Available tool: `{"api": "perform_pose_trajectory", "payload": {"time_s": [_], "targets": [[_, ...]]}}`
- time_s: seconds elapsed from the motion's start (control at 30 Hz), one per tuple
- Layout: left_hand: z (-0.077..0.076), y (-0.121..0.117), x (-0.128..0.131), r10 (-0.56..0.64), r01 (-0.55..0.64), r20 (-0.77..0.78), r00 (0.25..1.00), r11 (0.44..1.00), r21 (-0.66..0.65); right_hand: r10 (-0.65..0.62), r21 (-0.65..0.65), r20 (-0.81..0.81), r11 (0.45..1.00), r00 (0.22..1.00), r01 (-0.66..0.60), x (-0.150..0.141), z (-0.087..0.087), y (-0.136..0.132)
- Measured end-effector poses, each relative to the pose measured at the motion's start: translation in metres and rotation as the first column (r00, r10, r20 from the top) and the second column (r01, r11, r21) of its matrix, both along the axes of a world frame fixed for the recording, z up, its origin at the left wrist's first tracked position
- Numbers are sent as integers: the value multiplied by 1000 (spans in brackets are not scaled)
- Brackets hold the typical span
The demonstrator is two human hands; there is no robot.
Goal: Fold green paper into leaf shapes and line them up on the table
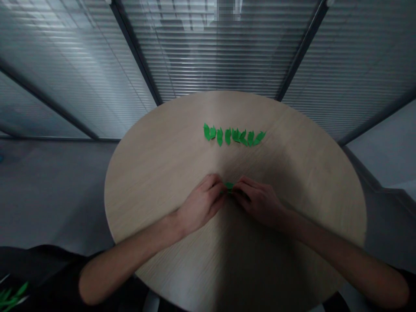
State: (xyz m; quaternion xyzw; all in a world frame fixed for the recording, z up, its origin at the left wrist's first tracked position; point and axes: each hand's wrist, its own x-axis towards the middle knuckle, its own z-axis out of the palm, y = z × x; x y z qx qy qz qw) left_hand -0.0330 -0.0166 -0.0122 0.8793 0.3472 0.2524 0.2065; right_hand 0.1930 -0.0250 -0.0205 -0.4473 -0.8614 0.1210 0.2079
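Between my two hands is a small green leaf-like piece (229, 186), mostly covered by fingers. My left hand (206, 199) pinches its left end, fingers closed. From the other side my right hand (255, 199) grips the right end, its fingers bent together. Both hands are low over the middle of the round wooden table (146, 173). Farther off, beyond the hands, several green leaf-shaped pieces (228, 136) lie in a loose row; some touch or overlap. Whether they are paper or another material I cannot tell.
Glass panels with blinds (211, 56) and dark frames stand behind the table's far edge. Grey floor (58, 186) shows at the left. More green leaf-like shapes (14, 297) appear at the lower left corner, by a dark sleeve. My shadow falls across the table's front.
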Motion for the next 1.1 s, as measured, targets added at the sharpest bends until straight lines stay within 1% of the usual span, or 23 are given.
{"api": "perform_pose_trajectory", "payload": {"time_s": [0.17,0.27,0.37,0.53,0.63,0.8,0.97,1.1], "targets": [[0,0,2,65,-65,2,998,993,-94,-20,-32,49,999,999,21,-3,3,-2],[4,-1,2,119,-122,-24,993,980,-159,-71,-107,11,992,997,72,-5,6,-3],[8,-2,3,154,-165,-74,985,969,-185,-155,-196,-37,970,987,144,-7,10,-3],[11,-2,4,169,-188,-105,980,961,-204,-216,-263,-75,946,973,190,-10,14,-2],[9,-1,4,169,-185,-87,982,959,-217,-212,-278,-90,944,973,180,-9,14,-1],[5,-1,4,164,-177,-73,984,958,-224,-163,-254,-115,959,980,130,-6,11,-2],[6,0,4,134,-148,-87,987,972,-185,-98,-174,-2,980,995,96,-4,8,-3],[6,2,4,112,-131,-121,986,977,-170,-82,-178,30,980,996,86,-5,8,-3]]}}
